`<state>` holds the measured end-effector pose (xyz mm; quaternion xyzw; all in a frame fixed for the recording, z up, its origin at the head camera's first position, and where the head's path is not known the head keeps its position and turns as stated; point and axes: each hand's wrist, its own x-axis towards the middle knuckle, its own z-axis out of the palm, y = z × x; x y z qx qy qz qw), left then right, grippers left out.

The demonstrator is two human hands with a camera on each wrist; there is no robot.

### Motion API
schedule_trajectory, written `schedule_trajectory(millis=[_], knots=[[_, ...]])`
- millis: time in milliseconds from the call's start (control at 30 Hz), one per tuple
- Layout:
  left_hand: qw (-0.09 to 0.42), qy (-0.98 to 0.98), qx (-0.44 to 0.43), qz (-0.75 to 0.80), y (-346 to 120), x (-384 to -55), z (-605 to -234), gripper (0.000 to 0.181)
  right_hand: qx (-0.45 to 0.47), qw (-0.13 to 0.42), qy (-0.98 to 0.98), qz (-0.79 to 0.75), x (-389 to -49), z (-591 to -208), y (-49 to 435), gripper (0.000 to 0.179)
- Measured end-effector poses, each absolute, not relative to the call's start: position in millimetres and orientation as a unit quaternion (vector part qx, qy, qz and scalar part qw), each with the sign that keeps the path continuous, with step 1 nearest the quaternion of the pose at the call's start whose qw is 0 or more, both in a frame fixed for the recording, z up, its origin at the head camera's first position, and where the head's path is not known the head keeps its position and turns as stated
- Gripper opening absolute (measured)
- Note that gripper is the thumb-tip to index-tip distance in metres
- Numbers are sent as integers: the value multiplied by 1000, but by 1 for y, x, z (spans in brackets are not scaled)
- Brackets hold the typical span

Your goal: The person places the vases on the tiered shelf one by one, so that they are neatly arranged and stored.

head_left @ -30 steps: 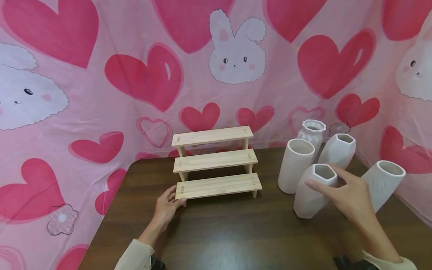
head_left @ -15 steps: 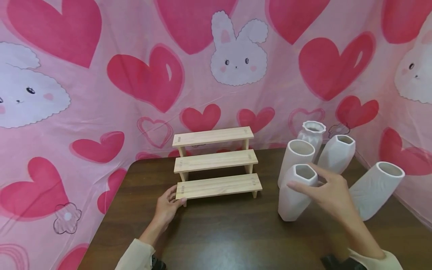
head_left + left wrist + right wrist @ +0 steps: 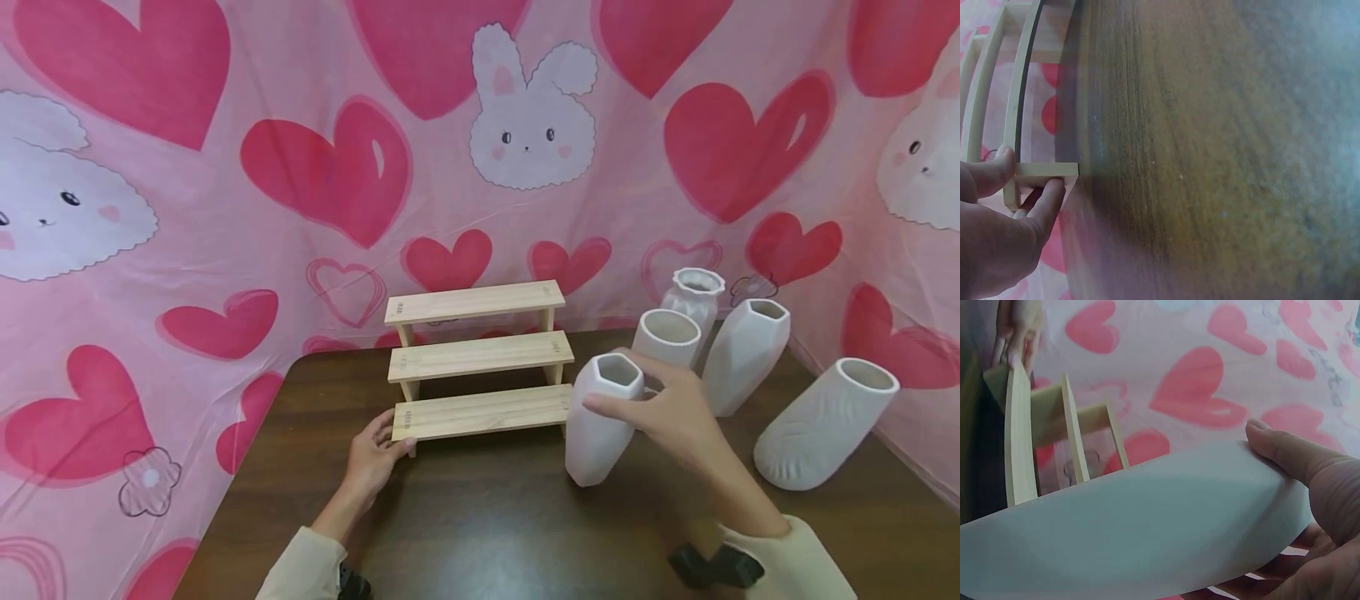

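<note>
A three-step wooden display stand (image 3: 480, 414) stands on the table, its shelves rising toward the back. My left hand (image 3: 369, 457) grips the left end of its lowest shelf, thumb on the board and fingers against the end leg (image 3: 1047, 170). In my right hand (image 3: 671, 408) is a white faceted vase (image 3: 600, 433) with a five-sided mouth, held near its rim and slightly tilted. It overlaps the right end of the lowest shelf in the head view; whether they touch, I cannot tell. The right wrist view shows the vase (image 3: 1129, 531) lengthwise, with the thumb on its side.
Behind my right hand are a round-mouthed white vase (image 3: 670, 329), a frilled-rim vase (image 3: 697, 292) and another faceted vase (image 3: 750, 350). A slanted white vase (image 3: 817, 433) is at the far right. Pink heart-patterned cloth (image 3: 442, 175) hangs behind the brown table (image 3: 480, 533).
My right hand has carried the faceted vase leftward, from beside the other vases to the stand's right end. The left hand keeps its grip and the stand has not moved.
</note>
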<state>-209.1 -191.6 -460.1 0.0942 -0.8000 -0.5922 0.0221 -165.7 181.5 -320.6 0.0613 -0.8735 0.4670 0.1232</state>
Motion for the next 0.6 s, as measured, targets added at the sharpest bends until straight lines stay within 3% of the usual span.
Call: schedule_trajectory(millis=[133,367,600], knots=[[23,-797,93,-596,-192,-209,-460,61,90,113,-861,487,-174,-318,163,47],[29,-797,90,-597,-192,-209,-460,60,110,97,-838,525,-186,-307,129,60],[33,-788,86,-608,-190,-208,-461,60,129,92,-818,553,-201,-298,100,56]])
